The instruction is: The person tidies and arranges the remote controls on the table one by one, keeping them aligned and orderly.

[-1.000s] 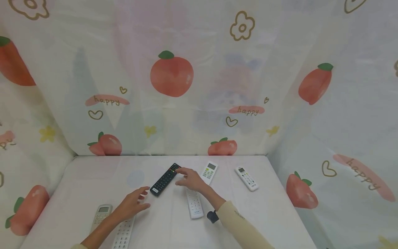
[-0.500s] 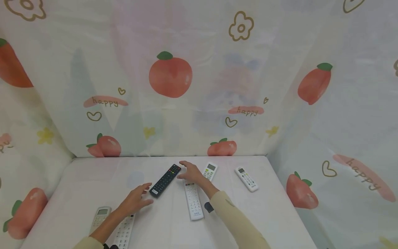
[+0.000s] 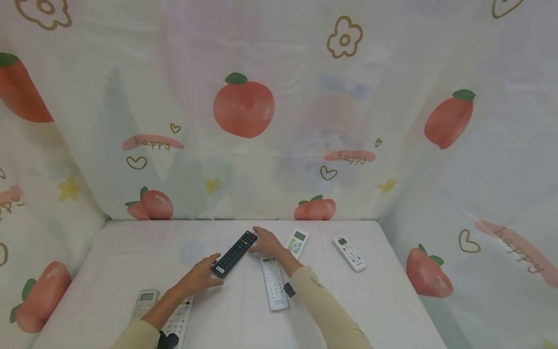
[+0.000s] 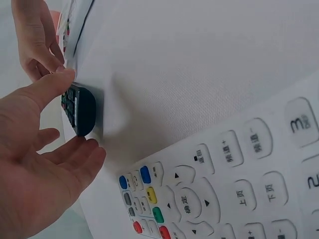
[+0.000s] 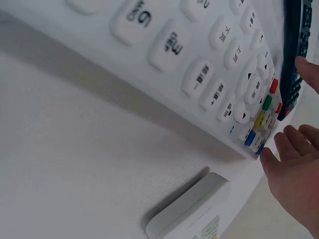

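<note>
A slim black remote control [image 3: 235,254] with small coloured buttons lies slantwise on the white table. My left hand [image 3: 198,278] is at its near end; in the left wrist view the thumb reaches past one side of the black remote [image 4: 84,109] and the fingers spread along the other. My right hand [image 3: 268,242] is beside its far end, thumb and fingers apart, as the right wrist view also shows. Beneath the right hand and forearm are a long white remote [image 3: 274,288] and a white remote with a small screen [image 3: 298,242].
To the right lies another white remote with a screen [image 3: 349,254]. Partly under my left forearm are a pale remote with a screen [image 3: 145,301] and a white many-buttoned remote [image 3: 180,315]. Fruit-printed cloth walls [image 3: 244,174] enclose the table [image 3: 383,310] at the back and sides.
My left hand has moved forward and right, up to the near end of the black remote. My right hand drew off its far end, then came back close beside it. The remotes stay put.
</note>
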Tool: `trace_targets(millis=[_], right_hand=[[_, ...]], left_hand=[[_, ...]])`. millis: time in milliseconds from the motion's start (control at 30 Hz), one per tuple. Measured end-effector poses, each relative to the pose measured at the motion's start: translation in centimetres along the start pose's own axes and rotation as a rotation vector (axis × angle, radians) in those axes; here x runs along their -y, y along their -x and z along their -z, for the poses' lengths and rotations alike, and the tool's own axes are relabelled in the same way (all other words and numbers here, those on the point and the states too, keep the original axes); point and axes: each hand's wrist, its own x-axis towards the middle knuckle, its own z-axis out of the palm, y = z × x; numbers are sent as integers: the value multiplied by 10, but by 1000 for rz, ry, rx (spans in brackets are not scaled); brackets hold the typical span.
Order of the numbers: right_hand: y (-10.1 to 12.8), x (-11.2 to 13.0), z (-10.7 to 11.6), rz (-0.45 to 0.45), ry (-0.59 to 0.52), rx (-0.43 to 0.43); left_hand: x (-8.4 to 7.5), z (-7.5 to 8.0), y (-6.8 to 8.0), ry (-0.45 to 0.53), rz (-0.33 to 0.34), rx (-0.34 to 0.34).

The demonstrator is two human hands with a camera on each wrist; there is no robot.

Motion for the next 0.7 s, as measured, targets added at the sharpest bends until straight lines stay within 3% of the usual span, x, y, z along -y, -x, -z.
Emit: trace_targets(millis=[233,700], right_hand=[[-5,-1,-4,-39,23,7],[-9,-4,-9,-6,28,5]], left_hand=[[4,0,-6,-26,24,11],[12,-2,-13,-25,10,-7]])
